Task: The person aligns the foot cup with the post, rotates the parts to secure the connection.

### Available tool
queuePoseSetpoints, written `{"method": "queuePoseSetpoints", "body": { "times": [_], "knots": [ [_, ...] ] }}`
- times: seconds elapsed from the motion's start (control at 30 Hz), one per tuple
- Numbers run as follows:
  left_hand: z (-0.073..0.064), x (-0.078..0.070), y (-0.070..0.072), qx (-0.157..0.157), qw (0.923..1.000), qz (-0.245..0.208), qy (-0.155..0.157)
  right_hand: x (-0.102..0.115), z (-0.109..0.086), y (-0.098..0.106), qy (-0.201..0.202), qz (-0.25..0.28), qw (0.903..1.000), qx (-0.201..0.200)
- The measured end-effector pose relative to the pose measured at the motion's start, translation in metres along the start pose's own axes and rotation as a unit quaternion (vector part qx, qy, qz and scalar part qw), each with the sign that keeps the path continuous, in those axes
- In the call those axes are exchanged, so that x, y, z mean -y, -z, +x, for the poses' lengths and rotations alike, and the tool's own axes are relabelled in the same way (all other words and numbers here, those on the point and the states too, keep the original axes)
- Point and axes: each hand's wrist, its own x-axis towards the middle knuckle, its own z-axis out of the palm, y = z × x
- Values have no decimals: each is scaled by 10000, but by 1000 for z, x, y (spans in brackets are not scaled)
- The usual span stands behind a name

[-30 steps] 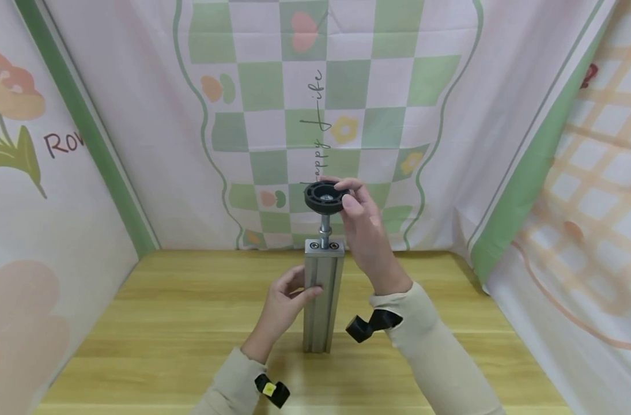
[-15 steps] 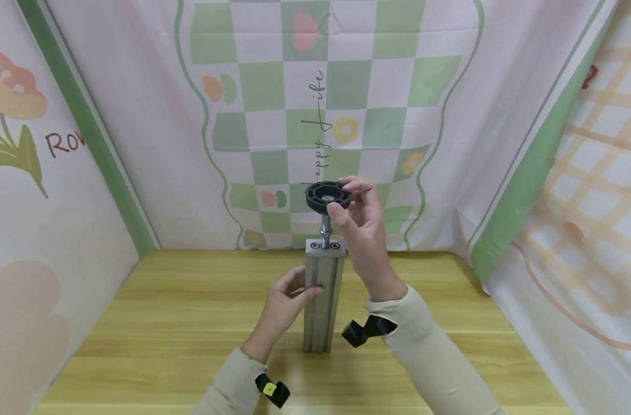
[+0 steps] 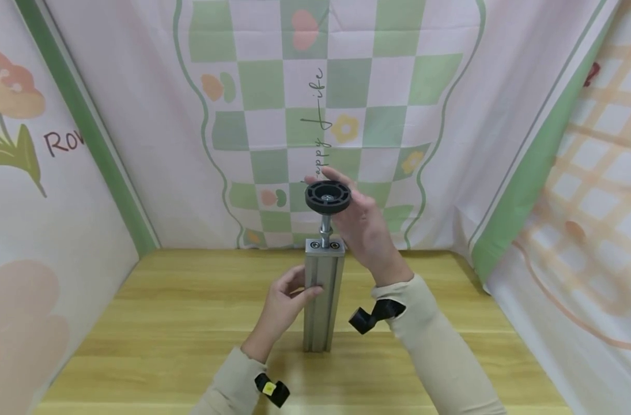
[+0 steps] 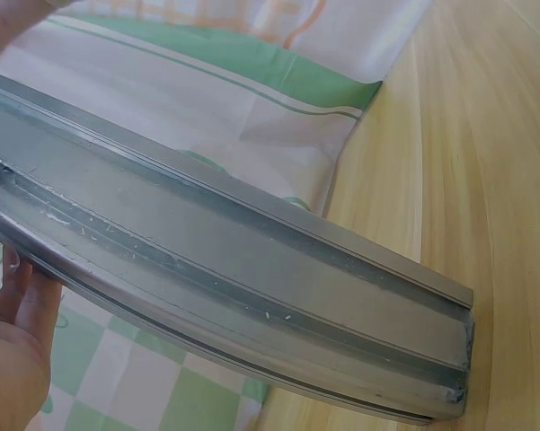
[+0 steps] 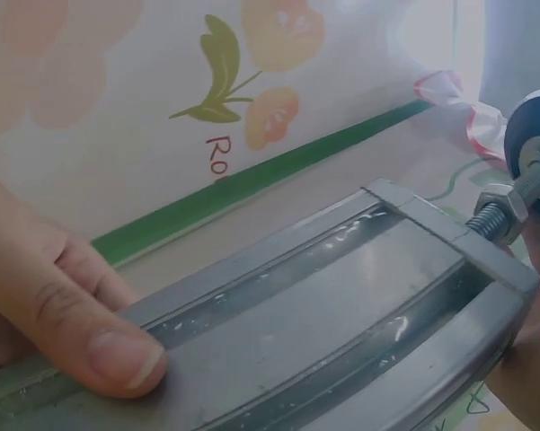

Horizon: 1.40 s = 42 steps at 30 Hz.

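Observation:
An aluminium extrusion profile (image 3: 317, 320) stands upright on the table, bare grooved sides showing. A levelling foot (image 3: 328, 207) with a round black base rises base-up on a threaded stud from the profile's top plate. A hex nut (image 5: 500, 206) sits on the stud, seen in the right wrist view. My left hand (image 3: 281, 302) grips the profile about midway, thumb across the near face and fingers behind. With fingers stretched out behind the black base, my right hand (image 3: 369, 233) lies against its right side; whether the fingertips press on it is hidden.
The wood-grain table (image 3: 191, 323) spreads around the profile's foot. Printed cloth (image 3: 388, 98) hangs behind it, with further cloth at the left and right. A black wrist mount (image 3: 377, 315) sticks out from the right sleeve.
My right thumb and fingers were curled at the black base's rim; the fingers have straightened and moved behind it. The left hand and profile stay put.

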Motion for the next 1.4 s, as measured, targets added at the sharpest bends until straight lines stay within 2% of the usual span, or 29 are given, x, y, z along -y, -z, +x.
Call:
{"method": "queuePoseSetpoints", "body": {
  "times": [0.17,0.33,0.6,0.77,0.97,1.27,1.37,1.4],
  "knots": [
    [1,0,0,6,10000,-1,-26,1,1,1,-249,307,9991,-134],
    [0,1,0,11,10000,24,-81,-1,1,1,-261,247,9989,-313],
    [0,2,0,12,9998,81,-200,-2,-4,-2,114,-368,9973,-629],
    [0,1,1,5,9998,106,-181,0,-9,-10,444,-1055,9880,-1036],
    [-1,0,1,27,9998,102,-148,5,-12,-23,422,-1316,9803,-1407],
    [-1,2,1,69,9997,70,-214,7,-15,-29,567,-1865,9672,-1630],
    [-1,2,1,75,9997,72,-200,7,-14,-26,525,-1955,9659,-1615],
    [-1,2,1,78,9998,70,-195,6,-13,-24,525,-1885,9685,-1539]
  ]
}}
